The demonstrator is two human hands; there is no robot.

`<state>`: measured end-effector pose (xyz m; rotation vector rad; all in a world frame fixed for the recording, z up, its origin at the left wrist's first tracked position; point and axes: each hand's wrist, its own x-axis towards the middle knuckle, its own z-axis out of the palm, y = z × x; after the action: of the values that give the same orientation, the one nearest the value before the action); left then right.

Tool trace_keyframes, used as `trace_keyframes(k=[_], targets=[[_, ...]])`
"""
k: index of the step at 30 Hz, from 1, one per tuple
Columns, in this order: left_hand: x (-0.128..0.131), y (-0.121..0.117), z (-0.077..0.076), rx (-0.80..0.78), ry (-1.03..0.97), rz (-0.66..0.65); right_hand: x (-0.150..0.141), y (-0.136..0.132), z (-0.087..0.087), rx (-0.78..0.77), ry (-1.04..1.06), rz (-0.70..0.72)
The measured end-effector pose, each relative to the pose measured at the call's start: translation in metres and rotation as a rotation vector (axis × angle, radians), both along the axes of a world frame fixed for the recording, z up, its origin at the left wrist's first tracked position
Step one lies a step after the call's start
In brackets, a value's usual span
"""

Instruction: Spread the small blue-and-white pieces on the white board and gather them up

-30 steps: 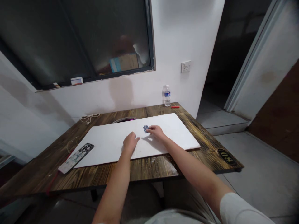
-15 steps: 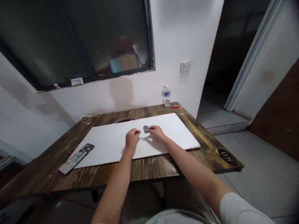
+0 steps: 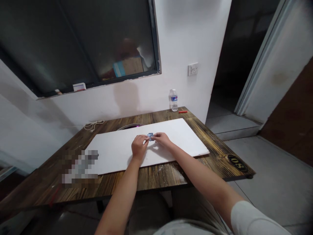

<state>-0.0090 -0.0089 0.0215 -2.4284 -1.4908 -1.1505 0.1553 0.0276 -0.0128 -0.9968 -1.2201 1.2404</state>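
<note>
blue piece [image 3: 150,136]: small, pale-banded (print blurred) | right hand [image 3: 163,138]: grip pinched on it | left hand [image 3: 139,144]: grip pinched at its edge

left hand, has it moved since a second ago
Yes: against the white board, the left hand has moved away from the person and rightward, closer to the right hand.

Both hands [image 3: 139,145] pinch small blue pieces [image 3: 150,136] above a white board [image 3: 112,153]; a bottle [image 3: 174,101] stands beyond.

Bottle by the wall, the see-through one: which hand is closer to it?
The right. The right hand is nearer the bottle, in front and slightly left of it; the left hand is farther left and farther away.
</note>
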Motion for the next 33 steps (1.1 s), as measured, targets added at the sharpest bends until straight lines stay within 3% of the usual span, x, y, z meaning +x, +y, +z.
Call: trace_keyframes(k=[11, 22, 26, 29, 33], targets=[[0.002, 0.000, 0.001, -0.135, 0.059, -0.002, 0.002, -0.003, 0.005, -0.024, 0.051, 0.070], [0.000, 0.004, 0.003, -0.073, -0.014, -0.057, 0.002, -0.007, 0.010, -0.044, 0.048, 0.116], [-0.005, 0.012, 0.000, -0.045, -0.127, 0.061, 0.003, -0.003, 0.010, -0.101, 0.101, 0.026], [-0.013, 0.019, -0.004, -0.150, -0.238, 0.237, 0.004, 0.001, 0.008, -0.128, 0.148, -0.035], [-0.018, 0.019, -0.007, -0.285, -0.106, 0.406, 0.005, 0.003, 0.005, -0.130, 0.174, -0.071]])
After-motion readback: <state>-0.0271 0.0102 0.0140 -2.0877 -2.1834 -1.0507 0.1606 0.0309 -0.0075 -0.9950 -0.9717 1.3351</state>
